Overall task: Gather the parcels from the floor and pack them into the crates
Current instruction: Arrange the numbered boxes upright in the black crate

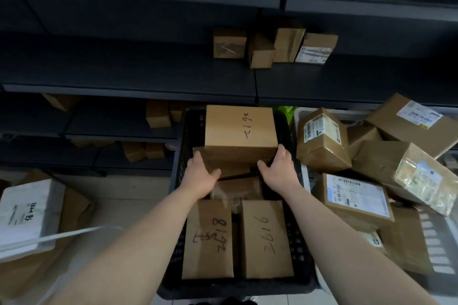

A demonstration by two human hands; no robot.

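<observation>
Left hand [203,176] and right hand [277,168] grip one box [240,129] at the far edge of the black crate [297,233]; two boxes [208,238] [266,238] lie near.

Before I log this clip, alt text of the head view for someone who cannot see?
The left hand and right hand hold the near corners of a cardboard box at the far end of a black crate, where two marked boxes lie nearer. A white crate heaped with labelled parcels stands to its right, dark shelves behind.
</observation>
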